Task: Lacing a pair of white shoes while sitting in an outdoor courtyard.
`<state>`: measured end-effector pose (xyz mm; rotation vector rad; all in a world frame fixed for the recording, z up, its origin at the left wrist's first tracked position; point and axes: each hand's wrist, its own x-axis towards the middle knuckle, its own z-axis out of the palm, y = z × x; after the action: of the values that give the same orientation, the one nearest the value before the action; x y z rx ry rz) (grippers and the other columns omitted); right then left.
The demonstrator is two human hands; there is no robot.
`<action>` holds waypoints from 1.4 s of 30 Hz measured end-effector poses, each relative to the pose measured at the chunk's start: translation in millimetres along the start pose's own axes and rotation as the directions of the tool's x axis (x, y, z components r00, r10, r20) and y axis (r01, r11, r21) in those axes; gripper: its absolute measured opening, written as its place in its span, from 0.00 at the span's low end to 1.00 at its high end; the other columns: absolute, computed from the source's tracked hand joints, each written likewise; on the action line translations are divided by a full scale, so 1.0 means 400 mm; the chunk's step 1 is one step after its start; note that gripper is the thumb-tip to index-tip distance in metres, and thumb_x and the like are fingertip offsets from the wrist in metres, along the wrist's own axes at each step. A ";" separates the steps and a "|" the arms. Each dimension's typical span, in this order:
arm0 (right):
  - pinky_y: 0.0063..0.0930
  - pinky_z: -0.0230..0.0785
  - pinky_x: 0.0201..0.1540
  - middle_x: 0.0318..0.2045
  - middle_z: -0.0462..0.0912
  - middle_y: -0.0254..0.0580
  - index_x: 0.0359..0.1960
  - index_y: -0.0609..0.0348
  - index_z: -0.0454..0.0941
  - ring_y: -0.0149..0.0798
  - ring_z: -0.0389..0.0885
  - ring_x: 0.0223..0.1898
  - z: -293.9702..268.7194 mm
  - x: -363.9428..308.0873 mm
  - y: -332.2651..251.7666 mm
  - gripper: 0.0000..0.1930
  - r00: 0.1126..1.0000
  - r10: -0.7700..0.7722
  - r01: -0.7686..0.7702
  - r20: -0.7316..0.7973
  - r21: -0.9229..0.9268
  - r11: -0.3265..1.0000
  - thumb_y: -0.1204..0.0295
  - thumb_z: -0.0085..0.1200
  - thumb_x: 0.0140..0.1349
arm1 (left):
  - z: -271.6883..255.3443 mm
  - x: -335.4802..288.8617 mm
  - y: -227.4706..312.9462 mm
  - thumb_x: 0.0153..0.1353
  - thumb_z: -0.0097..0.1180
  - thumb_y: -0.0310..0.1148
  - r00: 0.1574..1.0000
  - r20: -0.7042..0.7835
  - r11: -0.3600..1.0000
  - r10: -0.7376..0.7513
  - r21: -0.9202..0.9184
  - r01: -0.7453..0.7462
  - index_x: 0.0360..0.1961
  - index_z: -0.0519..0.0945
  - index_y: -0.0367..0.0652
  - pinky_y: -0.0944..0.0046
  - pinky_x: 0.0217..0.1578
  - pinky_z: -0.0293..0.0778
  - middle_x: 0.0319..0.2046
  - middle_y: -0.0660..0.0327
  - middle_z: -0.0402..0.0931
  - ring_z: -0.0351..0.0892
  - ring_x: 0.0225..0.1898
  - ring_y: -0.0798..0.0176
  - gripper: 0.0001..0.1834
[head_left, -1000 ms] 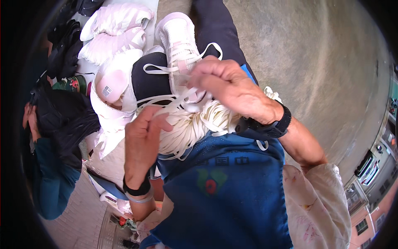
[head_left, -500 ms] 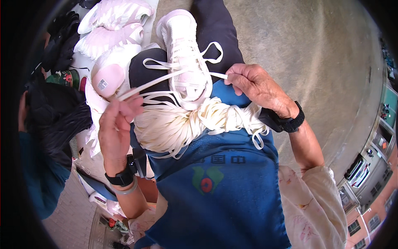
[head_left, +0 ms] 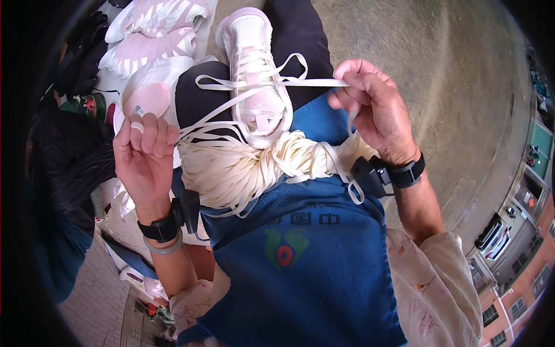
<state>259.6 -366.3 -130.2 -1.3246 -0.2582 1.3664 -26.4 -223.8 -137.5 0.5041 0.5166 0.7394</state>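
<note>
A white and pale pink sneaker [head_left: 254,87] lies across my dark-trousered legs, toe pointing away, with a white shoelace [head_left: 228,108] threaded through its eyelets. My left hand [head_left: 145,153] is closed with curled fingers on one stretch of that lace, left of the shoe; a white band shows around one finger. On the right, my right hand [head_left: 373,104] pinches the other stretch between thumb and fingers, pulled nearly straight, its tail hanging below the palm. Loose loops stand out on both sides of the shoe. A thick bundle of cream laces [head_left: 231,173] rests on my lap.
My blue apron [head_left: 300,254] covers my lap. Several white and pink sneakers [head_left: 151,52] lie at the upper left, beside a bunch of black laces [head_left: 75,156]. Concrete floor [head_left: 439,69] stretches off to the right.
My left hand has moved left and turned, its fingers now curled. My right hand has risen slightly right, drawing out more lace. The lace's crossing over the shoe sits tighter.
</note>
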 end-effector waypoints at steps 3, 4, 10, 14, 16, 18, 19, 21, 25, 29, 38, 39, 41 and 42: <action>0.28 0.72 0.44 0.18 0.70 0.29 0.37 0.68 0.77 0.26 0.72 0.25 0.028 -0.006 0.013 0.09 0.993 -0.101 0.078 0.060 0.301 0.950 0.81 0.44 0.59 | 0.031 0.022 0.006 0.71 0.36 0.36 1.000 0.005 0.985 -0.009 0.174 0.008 0.20 0.62 0.46 0.66 0.31 0.57 0.19 0.66 0.54 0.53 0.22 0.69 0.18; 0.28 0.72 0.44 0.18 0.70 0.29 0.36 0.68 0.77 0.26 0.72 0.25 0.038 -0.006 0.018 0.09 0.992 -0.095 0.059 0.083 0.359 0.932 0.81 0.45 0.59 | 0.033 0.029 0.004 0.70 0.36 0.35 1.000 0.002 0.951 -0.002 0.308 0.001 0.19 0.60 0.47 0.68 0.29 0.56 0.18 0.67 0.53 0.53 0.21 0.70 0.19; 0.19 0.66 0.29 0.23 0.78 0.31 0.34 0.63 0.80 0.23 0.72 0.25 -0.037 -0.011 0.062 0.08 0.996 -0.088 0.084 0.015 -0.476 0.875 0.78 0.47 0.61 | 0.024 0.031 -0.020 0.68 0.45 0.35 1.000 0.003 0.429 0.025 0.903 -0.014 0.23 0.66 0.40 0.71 0.23 0.55 0.18 0.68 0.60 0.55 0.21 0.74 0.16; 0.21 0.69 0.31 0.24 0.80 0.35 0.36 0.63 0.79 0.25 0.75 0.27 -0.076 -0.023 0.075 0.08 0.984 -0.171 0.155 0.058 -0.759 0.633 0.78 0.47 0.61 | 0.057 0.034 -0.026 0.64 0.52 0.28 0.995 0.031 0.154 -0.098 0.988 -0.016 0.29 0.70 0.37 0.71 0.25 0.60 0.20 0.67 0.65 0.60 0.23 0.73 0.08; 0.24 0.70 0.33 0.24 0.80 0.38 0.38 0.63 0.79 0.29 0.77 0.27 -0.079 -0.026 0.069 0.08 0.982 -0.180 0.160 0.059 -0.768 0.620 0.78 0.49 0.60 | 0.060 0.038 -0.034 0.64 0.52 0.27 0.988 0.024 0.093 -0.151 0.996 -0.010 0.31 0.72 0.37 0.71 0.26 0.63 0.21 0.66 0.67 0.64 0.24 0.73 0.05; 0.26 0.72 0.34 0.25 0.81 0.41 0.39 0.63 0.79 0.32 0.78 0.28 -0.083 -0.029 0.069 0.08 0.980 -0.190 0.166 0.060 -0.776 0.609 0.77 0.50 0.60 | 0.065 0.039 -0.048 0.64 0.52 0.28 0.992 0.011 0.114 -0.126 0.993 0.003 0.40 0.74 0.36 0.75 0.28 0.62 0.24 0.68 0.70 0.64 0.26 0.77 0.07; 0.29 0.73 0.36 0.26 0.81 0.43 0.40 0.62 0.79 0.36 0.79 0.29 -0.086 -0.030 0.072 0.08 0.963 -0.258 0.212 0.080 -0.816 0.538 0.77 0.52 0.59 | 0.066 0.040 -0.045 0.64 0.52 0.28 0.991 0.013 0.111 -0.131 0.994 0.001 0.40 0.74 0.36 0.75 0.28 0.62 0.24 0.68 0.70 0.64 0.26 0.77 0.07; 0.32 0.74 0.37 0.28 0.81 0.45 0.41 0.61 0.79 0.40 0.80 0.30 -0.090 -0.031 0.074 0.09 0.941 -0.324 0.250 0.100 -0.849 0.465 0.77 0.53 0.59 | 0.064 0.041 -0.032 0.63 0.52 0.27 0.975 -0.030 -0.068 -0.219 0.998 0.015 0.43 0.75 0.36 0.72 0.32 0.68 0.27 0.62 0.76 0.72 0.28 0.72 0.09; 0.34 0.74 0.38 0.32 0.80 0.47 0.41 0.61 0.79 0.46 0.81 0.33 -0.073 -0.041 0.052 0.11 0.858 -0.477 0.338 0.189 -0.908 0.249 0.79 0.56 0.55 | 0.070 0.046 -0.028 0.62 0.52 0.27 0.962 0.115 -0.239 -0.247 0.955 -0.176 0.43 0.74 0.37 0.68 0.33 0.70 0.28 0.57 0.79 0.76 0.29 0.65 0.09; 0.33 0.74 0.36 0.36 0.78 0.45 0.40 0.61 0.79 0.46 0.80 0.31 -0.106 -0.043 0.030 0.11 0.823 -0.345 0.559 0.452 -0.753 0.347 0.81 0.56 0.54 | 0.085 0.040 -0.033 0.60 0.55 0.27 0.983 0.032 -0.311 -0.178 0.947 -0.087 0.39 0.75 0.41 0.55 0.39 0.68 0.27 0.55 0.77 0.74 0.34 0.49 0.07; 0.34 0.75 0.35 0.35 0.76 0.42 0.37 0.61 0.79 0.42 0.80 0.31 -0.096 -0.040 0.053 0.08 0.790 -0.045 0.612 0.611 -0.790 0.033 0.77 0.58 0.54 | 0.115 0.042 -0.023 0.60 0.56 0.29 0.972 0.013 -0.475 -0.234 0.871 -0.126 0.41 0.74 0.40 0.57 0.38 0.68 0.27 0.55 0.79 0.75 0.32 0.52 0.09; 0.34 0.75 0.34 0.36 0.76 0.42 0.35 0.61 0.78 0.42 0.80 0.30 -0.097 -0.038 0.054 0.07 0.796 -0.033 0.606 0.605 -0.795 0.027 0.78 0.58 0.55 | 0.113 0.043 -0.025 0.60 0.55 0.30 0.970 0.088 -0.490 -0.228 0.850 -0.192 0.41 0.74 0.38 0.60 0.35 0.69 0.26 0.55 0.80 0.76 0.29 0.56 0.10; 0.34 0.75 0.33 0.36 0.77 0.42 0.34 0.62 0.77 0.43 0.80 0.29 -0.096 -0.030 0.055 0.05 0.801 -0.021 0.599 0.599 -0.800 0.023 0.78 0.57 0.55 | 0.114 0.045 -0.029 0.60 0.56 0.29 0.981 0.064 -0.460 -0.183 0.876 -0.143 0.40 0.74 0.38 0.61 0.34 0.69 0.26 0.55 0.80 0.76 0.28 0.56 0.09; 0.33 0.74 0.31 0.34 0.77 0.43 0.34 0.61 0.76 0.43 0.80 0.28 -0.092 -0.022 0.058 0.04 0.783 -0.169 0.621 0.599 -0.771 0.141 0.77 0.57 0.57 | 0.114 0.045 -0.033 0.60 0.56 0.29 0.990 0.044 -0.423 -0.137 0.901 -0.099 0.38 0.75 0.38 0.62 0.34 0.69 0.26 0.55 0.80 0.76 0.27 0.57 0.08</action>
<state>273.4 -399.8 -156.2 -1.7042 -1.9088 0.8656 18.9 -230.2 -115.1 2.3599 0.9985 -0.1408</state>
